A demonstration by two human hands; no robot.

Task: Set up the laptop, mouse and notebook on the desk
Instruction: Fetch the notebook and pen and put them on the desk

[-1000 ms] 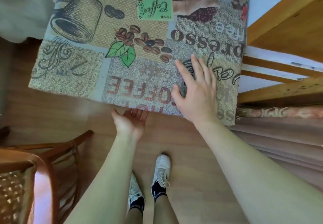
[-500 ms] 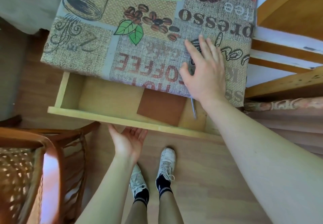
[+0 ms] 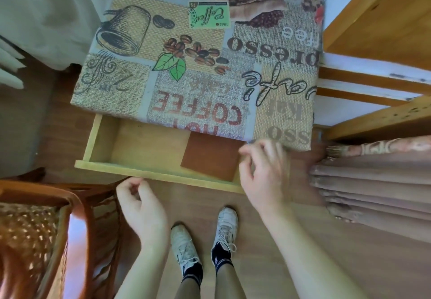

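the desk's cloth [image 3: 210, 70] reads "hot coffee" and "1865". a brown notebook [image 3: 210, 156] lies at the open drawer's [image 3: 149, 172] right end. the left hand [image 3: 142, 207] is loosely curled, holding nothing; the blurred right hand [image 3: 263, 170] seems curled over the drawer's right corner, grasp unclear.

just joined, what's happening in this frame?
A person stands at a small desk covered with a coffee-print cloth. Its pale wooden drawer is pulled open, with a flat brown notebook inside. The right hand, blurred and fingers curled, reaches over the drawer's right end beside the notebook. The left hand hangs loosely curled, holding nothing.
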